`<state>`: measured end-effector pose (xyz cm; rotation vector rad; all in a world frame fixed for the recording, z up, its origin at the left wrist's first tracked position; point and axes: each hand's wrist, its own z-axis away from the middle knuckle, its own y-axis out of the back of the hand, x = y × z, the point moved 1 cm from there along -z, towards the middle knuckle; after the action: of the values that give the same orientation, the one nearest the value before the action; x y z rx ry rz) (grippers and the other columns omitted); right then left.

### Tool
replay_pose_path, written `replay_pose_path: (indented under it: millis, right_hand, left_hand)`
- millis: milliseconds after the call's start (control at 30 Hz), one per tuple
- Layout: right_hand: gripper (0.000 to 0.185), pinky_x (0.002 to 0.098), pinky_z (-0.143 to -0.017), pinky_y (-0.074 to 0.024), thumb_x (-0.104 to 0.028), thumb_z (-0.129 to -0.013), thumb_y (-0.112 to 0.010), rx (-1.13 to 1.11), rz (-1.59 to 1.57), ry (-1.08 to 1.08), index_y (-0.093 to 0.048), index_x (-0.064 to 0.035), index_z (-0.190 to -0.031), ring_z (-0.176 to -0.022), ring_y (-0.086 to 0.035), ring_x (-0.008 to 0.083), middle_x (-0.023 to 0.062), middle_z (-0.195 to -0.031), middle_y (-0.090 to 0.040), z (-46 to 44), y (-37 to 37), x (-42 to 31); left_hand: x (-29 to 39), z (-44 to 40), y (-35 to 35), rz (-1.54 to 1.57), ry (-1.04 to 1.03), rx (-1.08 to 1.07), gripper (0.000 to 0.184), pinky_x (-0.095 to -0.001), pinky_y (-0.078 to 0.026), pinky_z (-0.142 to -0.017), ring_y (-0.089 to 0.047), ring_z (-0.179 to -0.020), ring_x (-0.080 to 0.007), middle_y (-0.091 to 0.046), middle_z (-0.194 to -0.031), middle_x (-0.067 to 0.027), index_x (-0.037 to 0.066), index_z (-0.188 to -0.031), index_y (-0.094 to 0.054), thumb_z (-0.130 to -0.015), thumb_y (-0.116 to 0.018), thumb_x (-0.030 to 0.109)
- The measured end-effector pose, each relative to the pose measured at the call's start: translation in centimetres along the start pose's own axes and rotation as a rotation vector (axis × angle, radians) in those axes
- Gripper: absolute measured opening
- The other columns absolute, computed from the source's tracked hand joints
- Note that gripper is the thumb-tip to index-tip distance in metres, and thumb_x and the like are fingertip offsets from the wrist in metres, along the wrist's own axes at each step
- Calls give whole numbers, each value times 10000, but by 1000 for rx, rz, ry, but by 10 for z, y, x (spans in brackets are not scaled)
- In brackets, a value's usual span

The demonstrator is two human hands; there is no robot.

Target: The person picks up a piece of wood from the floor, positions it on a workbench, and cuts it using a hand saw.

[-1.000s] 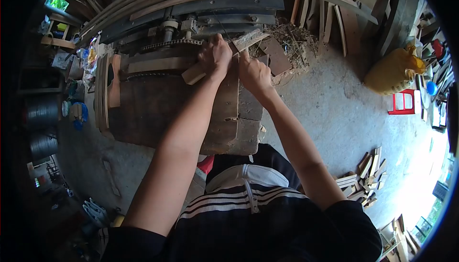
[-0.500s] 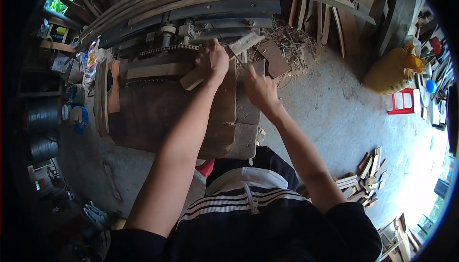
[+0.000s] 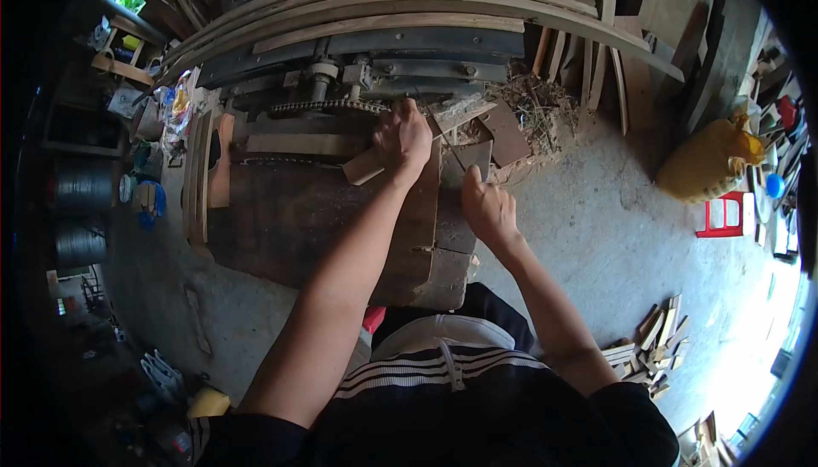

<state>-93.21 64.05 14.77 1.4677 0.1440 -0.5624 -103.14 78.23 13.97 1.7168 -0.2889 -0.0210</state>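
While the left hand grips the wood against the tabletop, the right hand is closed round the near end of a thin tool, perhaps a file. The tool meets the wood close beside the left hand, so a slip could hurt its fingers. A weak left grip could let the wood turn.

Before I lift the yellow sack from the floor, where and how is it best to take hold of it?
Probably by the loose folds at its upper end, coming from above. The sack looks plump and rounded, with no handle visible, while those narrower, gathered folds should offer something to close around.
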Motion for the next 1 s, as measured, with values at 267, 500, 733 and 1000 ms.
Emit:
replay_pose_path:
  millis: [267, 500, 733, 1000]
  right_hand:
    - [149, 518, -613, -527, -185, -924, -415, 112, -106, 67, -450, -41, -943, -670, -663, 416, 241, -697, -649, -53, -20, -14]
    - [148, 536, -612, -517, -196, -916, -423, 15, -62, 6, -449, -57, -958, -670, -661, 423, 244, -705, -650, -11, -10, -1]
    - [154, 524, -625, -523, -199, -926, -418, 60, -105, 14, -463, -54, -947, -684, -664, 418, 244, -726, -655, -28, -9, -10]
    - [148, 528, -636, -520, -166, -918, -406, 40, -89, 17, -481, -42, -951, -694, -661, 429, 238, -723, -656, -46, -11, -16]
  left_hand:
    - [-4, -1, -5, 0, -57, 15, 238, -497, -502, -760, -617, -966, -341, -618, -1061, -112, 95, -1048, -548, -921, -452, 272]
    - [-2, 2, -1, 38, -45, 37, 234, -514, -490, -794, -619, -980, -355, -624, -1060, -128, 83, -1043, -541, -936, -438, 264]
    - [3, 3, 7, 45, -5, -77, 240, -500, -461, -868, -596, -1034, -336, -604, -1115, -116, 82, -1076, -539, -924, -417, 221]
    - [-1, 2, 2, 50, -39, -20, 236, -498, -474, -857, -596, -1024, -342, -608, -1106, -120, 74, -1052, -546, -929, -411, 224]
